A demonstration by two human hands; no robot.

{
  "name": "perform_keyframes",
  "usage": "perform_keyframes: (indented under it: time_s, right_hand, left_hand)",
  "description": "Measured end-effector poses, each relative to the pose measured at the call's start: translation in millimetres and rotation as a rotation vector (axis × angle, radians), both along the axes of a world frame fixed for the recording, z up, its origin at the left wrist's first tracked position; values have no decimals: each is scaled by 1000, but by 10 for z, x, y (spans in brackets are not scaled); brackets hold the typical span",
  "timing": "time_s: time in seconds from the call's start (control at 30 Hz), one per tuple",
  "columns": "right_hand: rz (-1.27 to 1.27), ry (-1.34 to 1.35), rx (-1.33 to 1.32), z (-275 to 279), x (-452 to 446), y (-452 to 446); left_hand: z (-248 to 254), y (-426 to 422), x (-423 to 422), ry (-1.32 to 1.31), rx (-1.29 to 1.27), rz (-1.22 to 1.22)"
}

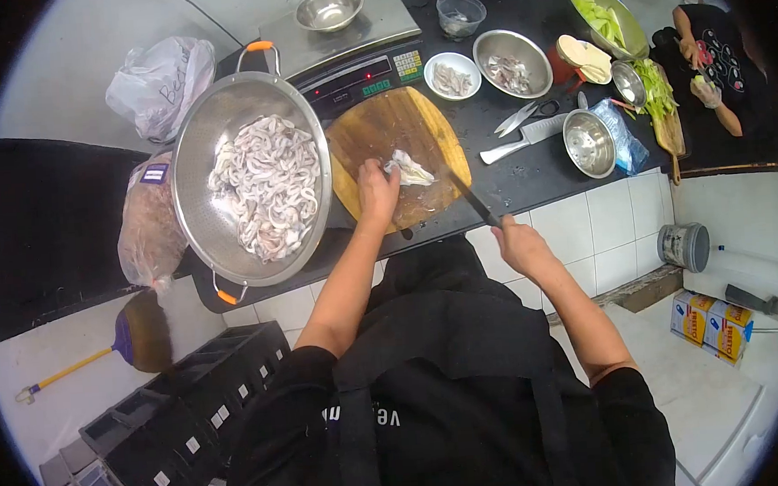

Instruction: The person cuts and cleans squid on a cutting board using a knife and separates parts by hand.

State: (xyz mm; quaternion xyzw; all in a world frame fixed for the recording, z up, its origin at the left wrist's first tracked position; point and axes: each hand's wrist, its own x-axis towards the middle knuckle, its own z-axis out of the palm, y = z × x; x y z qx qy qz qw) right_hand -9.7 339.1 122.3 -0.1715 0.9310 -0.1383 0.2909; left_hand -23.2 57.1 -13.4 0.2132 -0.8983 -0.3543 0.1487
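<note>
On a round wooden cutting board (391, 123) lies a pale piece of squid (411, 169). My left hand (377, 193) rests on the board with its fingers curled against the left end of the squid. In my right hand (525, 248), at the counter's front edge, is the handle of a knife (469, 192). Its dark blade points up and left over the board's right edge, apart from the squid. A large perforated metal colander (190, 166) with orange handles stands left of the board, holding many cut squid rings (270, 183).
Behind the board is a digital scale (352, 80) bearing a metal bowl (330, 9). To the right are a white bowl of squid (452, 77), a metal bowl (513, 62), scissors (517, 117) and a white-handled knife (525, 138). Another person (716, 63) works at far right.
</note>
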Motion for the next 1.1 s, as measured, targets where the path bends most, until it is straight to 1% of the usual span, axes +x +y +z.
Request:
perform_keyframes:
  time_s: [0.07,0.13,0.17,0.23,0.37,0.43,0.57,0.63,0.67,0.73,0.83,0.87,0.93,0.97,1.03,1.1]
  right_hand:
    - [36,1,17,11,23,-106]
    - [78,5,27,-52,-10,-155]
    - [81,4,30,-53,-46,-154]
    - [70,36,53,-40,-109,-165]
    - [63,34,27,-89,-202,-141]
    - [151,-6,-12,-161,-214,-128]
    - [129,-5,-19,-218,-243,-99]
    - [70,-15,18,-201,-275,-34]
    - [70,-13,17,-181,-277,-11]
    - [48,-19,13,-58,-278,18]
    - [106,-41,-7,44,-262,-83]
    - [107,-40,-9,29,-259,-137]
    - [151,22,-13,-43,-262,-234]
    - [152,24,-17,-86,-279,-257]
    - [166,41,20,-145,-299,-287]
    - [178,41,41,-150,-293,-218]
  left_hand:
    - [139,133,-34,-25,-21,16]
    - [188,238,-28,-29,-125,14]
    - [184,243,-10,-30,-122,17]
    - [150,221,48,49,-287,-261]
    - [105,224,117,-21,-339,-323]
    - [100,201,87,-47,-376,-363]
    - [54,92,94,-99,-464,-423]
    - [32,18,122,-58,-528,-462]
    - [24,-25,135,-57,-529,-462]
    - [107,-86,166,41,-530,-493]
    - [204,-139,206,28,-461,-527]
    - [197,-115,212,28,-464,-526]
    - [169,1,200,-21,-204,-227]
    - [155,59,163,-20,-209,-226]
    - [150,168,70,-57,-150,-52]
    - [106,196,-4,-111,-190,-58]
